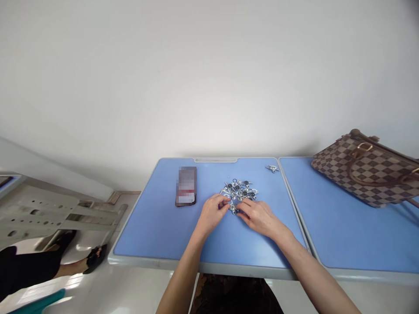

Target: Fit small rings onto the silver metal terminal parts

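Observation:
A loose pile of small silver metal parts (245, 192), mixed with rings and round black pieces, lies on the blue tabletop (157, 231). At the pile's near left edge is my left hand (212, 213), its fingers curled and the thumb drawn in against them. My right hand (258, 216) comes in from the right, fingertips bent together at the near side of the pile. Between both sets of fingertips sits a small cluster of metal parts (233, 209). Whatever each hand pinches is too small to make out.
A phone (186, 186) lies left of the pile. A few silver parts (272, 168) rest apart near the far right corner. On the adjoining table (347, 231) stands a brown checkered handbag (366, 170). At lower left are a pale chair (42, 213) and another person's leg (70, 268).

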`<state>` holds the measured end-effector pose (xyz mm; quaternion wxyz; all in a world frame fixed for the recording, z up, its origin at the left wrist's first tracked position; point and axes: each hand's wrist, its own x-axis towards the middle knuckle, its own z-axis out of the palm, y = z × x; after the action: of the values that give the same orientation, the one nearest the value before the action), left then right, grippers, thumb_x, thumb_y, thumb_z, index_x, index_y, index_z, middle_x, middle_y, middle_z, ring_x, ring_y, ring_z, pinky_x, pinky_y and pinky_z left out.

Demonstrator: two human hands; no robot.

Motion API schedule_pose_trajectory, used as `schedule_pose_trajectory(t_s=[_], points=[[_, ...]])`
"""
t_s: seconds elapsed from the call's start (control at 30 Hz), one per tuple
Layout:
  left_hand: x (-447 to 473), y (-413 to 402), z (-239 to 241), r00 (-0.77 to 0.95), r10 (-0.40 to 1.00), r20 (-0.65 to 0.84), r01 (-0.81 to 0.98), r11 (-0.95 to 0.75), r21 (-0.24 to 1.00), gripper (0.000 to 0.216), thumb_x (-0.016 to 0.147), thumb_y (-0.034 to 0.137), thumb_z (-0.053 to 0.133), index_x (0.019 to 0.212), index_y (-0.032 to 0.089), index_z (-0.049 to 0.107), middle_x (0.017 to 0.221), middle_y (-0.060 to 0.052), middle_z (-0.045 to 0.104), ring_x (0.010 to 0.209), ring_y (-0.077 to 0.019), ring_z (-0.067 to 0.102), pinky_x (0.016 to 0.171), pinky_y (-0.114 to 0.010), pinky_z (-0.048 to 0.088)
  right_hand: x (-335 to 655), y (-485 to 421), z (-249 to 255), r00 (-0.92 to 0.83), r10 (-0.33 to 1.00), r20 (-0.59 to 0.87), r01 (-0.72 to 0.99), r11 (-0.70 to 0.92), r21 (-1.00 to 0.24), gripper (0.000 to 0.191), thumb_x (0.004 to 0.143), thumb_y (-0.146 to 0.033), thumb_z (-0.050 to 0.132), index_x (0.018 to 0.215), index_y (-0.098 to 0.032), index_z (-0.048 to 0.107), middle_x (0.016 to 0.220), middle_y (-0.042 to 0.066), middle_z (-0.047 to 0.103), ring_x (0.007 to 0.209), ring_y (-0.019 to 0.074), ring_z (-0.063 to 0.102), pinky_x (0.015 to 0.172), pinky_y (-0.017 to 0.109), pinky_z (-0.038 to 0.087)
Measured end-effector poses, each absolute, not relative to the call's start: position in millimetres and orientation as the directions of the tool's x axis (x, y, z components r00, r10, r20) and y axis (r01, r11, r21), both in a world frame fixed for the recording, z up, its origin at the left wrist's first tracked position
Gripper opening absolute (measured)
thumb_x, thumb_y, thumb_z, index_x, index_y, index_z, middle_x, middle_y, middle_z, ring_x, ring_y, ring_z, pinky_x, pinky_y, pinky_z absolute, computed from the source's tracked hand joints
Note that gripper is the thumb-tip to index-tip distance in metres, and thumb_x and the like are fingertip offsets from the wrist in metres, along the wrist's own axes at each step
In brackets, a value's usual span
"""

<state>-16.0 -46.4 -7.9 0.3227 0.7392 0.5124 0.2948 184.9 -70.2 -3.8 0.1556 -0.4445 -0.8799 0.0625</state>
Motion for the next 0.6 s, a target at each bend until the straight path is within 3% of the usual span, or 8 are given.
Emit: schedule_pose_trajectory(t_s=[0.43, 0.6], points=[[-13, -49, -7, 0.365, 0.927, 0.082, 0.632, -0.311, 0.71, 0.017, 0.083, 0.009, 0.056, 0.083, 0.02, 0.069, 0.092, -0.003, 0.065, 0.086, -0.0165, 0.059, 0.078, -0.028, 0.046, 172, -68, -13, -0.554, 0.777, 0.299, 0.764, 0.617, -0.189, 0.015, 0.095, -0.024, 0.049, 0.099, -0.017, 0.063, 0.086, 0.004, 0.063, 0.062, 0.013, 0.058, 0.05, 0.026, 0.035], [-13, -48, -9, 0.364, 0.927, 0.092, 0.629, -0.317, 0.71, 0.018, 0.082, 0.007, 0.056, 0.083, 0.019, 0.069, 0.091, -0.003, 0.064, 0.083, -0.0158, 0.059, 0.075, -0.027, 0.046, 171, -67, -14, -0.543, 0.785, 0.298, 0.756, 0.611, -0.234, 0.018, 0.095, -0.027, 0.051, 0.107, -0.018, 0.062, 0.091, 0.004, 0.065, 0.066, 0.0142, 0.061, 0.053, 0.025, 0.039]])
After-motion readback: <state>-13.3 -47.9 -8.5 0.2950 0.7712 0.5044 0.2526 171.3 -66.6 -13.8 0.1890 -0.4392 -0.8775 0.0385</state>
